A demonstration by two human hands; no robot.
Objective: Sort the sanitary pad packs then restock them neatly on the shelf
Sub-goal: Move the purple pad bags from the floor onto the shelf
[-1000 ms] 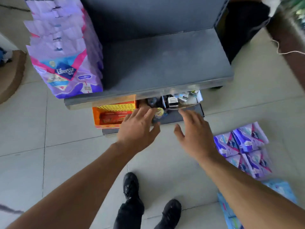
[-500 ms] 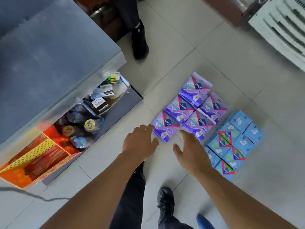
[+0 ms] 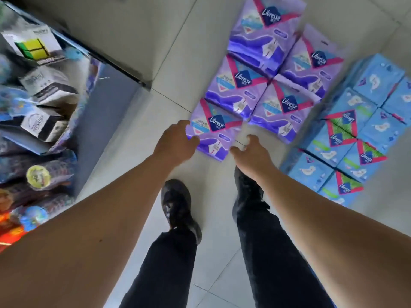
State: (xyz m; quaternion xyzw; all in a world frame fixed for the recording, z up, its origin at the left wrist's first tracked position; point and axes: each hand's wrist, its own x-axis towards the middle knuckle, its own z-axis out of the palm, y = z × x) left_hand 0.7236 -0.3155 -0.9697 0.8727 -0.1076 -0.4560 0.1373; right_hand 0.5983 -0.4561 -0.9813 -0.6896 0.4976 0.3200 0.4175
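Several purple Libresse pad packs [image 3: 287, 63] lie flat on the tiled floor in a tight cluster. The nearest purple pack [image 3: 216, 127] sits just ahead of both hands. My left hand [image 3: 175, 142] reaches its left edge, fingers and thumb spread against it and touching it. A little to the right, my right hand [image 3: 252, 153] hovers by the pack's lower right corner, fingers relaxed and holding nothing. Several blue pad packs [image 3: 355, 134] lie in a block to the right of the purple ones.
The grey shelf unit's bottom tier [image 3: 106, 112] is at the left, crowded with small boxes [image 3: 44, 90], bottles [image 3: 42, 174] and an orange basket [image 3: 9, 230]. My two black shoes [image 3: 178, 205] stand on the floor just below the hands.
The view has swung from the shelf down to the floor packs. Both hands have moved forward and down to the nearest purple pack, and the left one now touches it.
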